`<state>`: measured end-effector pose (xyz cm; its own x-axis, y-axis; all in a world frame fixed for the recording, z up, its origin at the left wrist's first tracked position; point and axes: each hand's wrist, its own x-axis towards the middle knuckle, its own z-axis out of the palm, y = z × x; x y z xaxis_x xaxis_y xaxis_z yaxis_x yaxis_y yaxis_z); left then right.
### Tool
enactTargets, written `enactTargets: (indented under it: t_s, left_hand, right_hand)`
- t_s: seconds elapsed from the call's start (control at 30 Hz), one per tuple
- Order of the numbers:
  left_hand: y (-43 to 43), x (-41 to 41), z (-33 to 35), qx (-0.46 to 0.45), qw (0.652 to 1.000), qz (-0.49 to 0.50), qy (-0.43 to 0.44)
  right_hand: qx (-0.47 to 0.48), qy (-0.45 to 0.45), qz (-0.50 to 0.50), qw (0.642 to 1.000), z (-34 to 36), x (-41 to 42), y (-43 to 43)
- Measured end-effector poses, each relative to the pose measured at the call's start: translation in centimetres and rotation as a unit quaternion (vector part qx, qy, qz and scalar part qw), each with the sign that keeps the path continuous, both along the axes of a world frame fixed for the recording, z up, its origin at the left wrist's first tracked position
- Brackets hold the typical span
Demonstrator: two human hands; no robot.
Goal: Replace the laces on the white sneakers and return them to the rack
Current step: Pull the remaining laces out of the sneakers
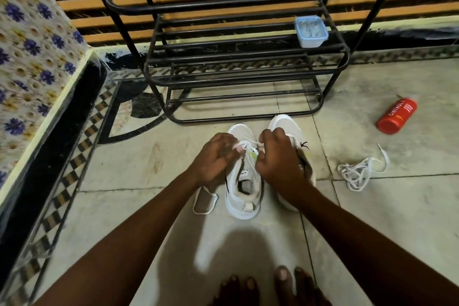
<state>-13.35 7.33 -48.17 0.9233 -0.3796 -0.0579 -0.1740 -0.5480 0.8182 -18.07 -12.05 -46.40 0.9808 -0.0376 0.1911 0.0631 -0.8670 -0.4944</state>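
Fingers (229,143) of left hand (213,156): curled, pinching a white flat lace (249,141) at the eyelets of a white mesh sneaker (244,196).
Fingers (267,138) of right hand (278,159): curled close, pinching the same lace's other run; the contact is partly hidden.
White mesh sneaker: upright on beige floor tiles (149,206), between both wrists. Its long axis runs straight away from the person, toe toward the rack, heel and open collar toward the person.
Second white sneaker (285,124): just beside, to the right, parallel, toe likewise toward the rack; largely covered by the right hand.
White lace loop (205,200): on the tile, left of the heel.
Tangled white lace (360,172): on the tile, well apart to the right.
Red cylindrical bottle (396,115): lying on its side, further right.
Black metal tube shoe rack (238,82): just beyond both toes, carrying a clear plastic box with blue lid (311,31).
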Motion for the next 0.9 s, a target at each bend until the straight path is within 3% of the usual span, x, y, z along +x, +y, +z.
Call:
enactTargets:
  t_s: [0.1,0.23,0.4,0.6,0.67,0.73,0.83,0.9]
  left_hand:
    - [-0.4,0.8,0.0,-0.004,0.999,0.017,-0.05]
    - [-1.9,1.5,0.5,0.142,0.988,-0.031,-0.056]
    - [-3.4,1.5,1.1,0.3,0.942,-0.07,-0.133]
    - [-4.6,1.8,0.9,0.389,0.899,-0.113,-0.165]
    - [-4.8,1.7,0.6,0.379,0.904,-0.119,-0.157]
    - [-4.5,1.7,0.5,0.32,0.935,-0.075,-0.132]
    - [-3.5,2.2,0.1,0.184,0.979,0.056,-0.068]
    - [-3.1,2.6,0.0,0.08,0.982,0.17,0.018]
  right_hand:
    - [0.058,-0.052,0.018,0.997,-1.7,-1.5,1.1]
    - [0.052,-0.041,0.052,0.996,-3.7,-2.2,1.5]
    - [0.073,0.01,0.056,0.996,-4.3,-2.3,1.8]
    - [0.128,0.033,0.019,0.991,-5.1,-2.8,2.2]
    - [0.143,0.034,0.02,0.989,-5.1,-3.0,2.1]
    - [0.153,0.032,0.022,0.987,-5.1,-3.3,2.1]
    - [0.168,0.034,0.018,0.985,-5.3,-3.4,2.1]
    - [0.178,0.037,0.013,0.983,-5.4,-3.4,2.2]
